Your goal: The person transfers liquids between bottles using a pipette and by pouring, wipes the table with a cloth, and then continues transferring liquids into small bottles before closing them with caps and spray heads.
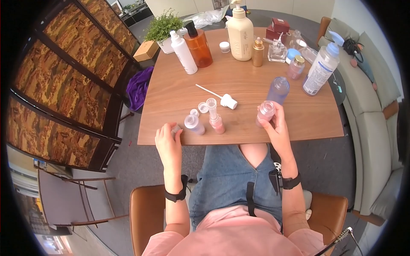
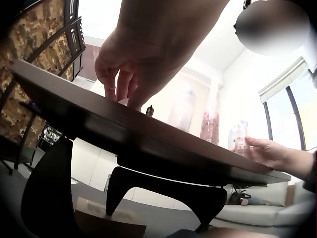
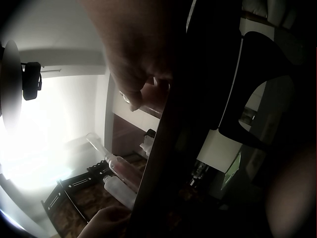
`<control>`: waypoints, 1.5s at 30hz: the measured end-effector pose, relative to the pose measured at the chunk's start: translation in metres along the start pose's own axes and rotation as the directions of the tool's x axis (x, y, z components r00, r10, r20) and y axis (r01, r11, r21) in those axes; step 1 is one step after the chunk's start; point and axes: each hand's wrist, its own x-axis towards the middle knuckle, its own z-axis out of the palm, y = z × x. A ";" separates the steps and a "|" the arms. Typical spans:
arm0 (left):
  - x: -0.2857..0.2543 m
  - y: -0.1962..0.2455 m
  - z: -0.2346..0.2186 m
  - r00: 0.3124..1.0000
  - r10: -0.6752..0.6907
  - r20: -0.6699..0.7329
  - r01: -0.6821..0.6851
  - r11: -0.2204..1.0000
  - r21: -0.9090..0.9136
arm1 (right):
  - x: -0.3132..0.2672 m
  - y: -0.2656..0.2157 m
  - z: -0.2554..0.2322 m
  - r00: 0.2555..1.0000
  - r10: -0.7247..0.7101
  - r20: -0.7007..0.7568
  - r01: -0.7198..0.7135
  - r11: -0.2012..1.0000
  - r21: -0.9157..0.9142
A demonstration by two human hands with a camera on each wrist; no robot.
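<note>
Right fingers (image 1: pixel 279 117) curl round the open bottle (image 1: pixel 265 112), keeping its mouth upward; left fingers (image 1: pixel 164 131) pinch something small (image 1: pixel 175 129).

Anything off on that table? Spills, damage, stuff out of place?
Mainly the white pump head: it lies on its side on the table, tube exposed, fitted to no bottle. The pink bottle in the right hand is uncapped, so it might spill if tipped. No spill or damage visible.
</note>
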 end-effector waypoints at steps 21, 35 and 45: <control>-0.005 0.046 0.005 0.997 -0.036 0.074 0.068 0.859 -0.508 | 0.000 0.000 0.001 1.000 0.000 -0.004 0.000 1.000 0.006; 0.012 0.037 0.052 0.967 -0.064 0.247 0.243 0.520 -0.819 | -0.001 -0.004 0.001 1.000 0.006 -0.011 -0.006 1.000 0.005; 0.028 0.027 0.058 0.932 -0.070 0.355 0.348 0.439 -0.828 | 0.000 0.000 0.002 1.000 -0.005 -0.011 0.005 1.000 0.010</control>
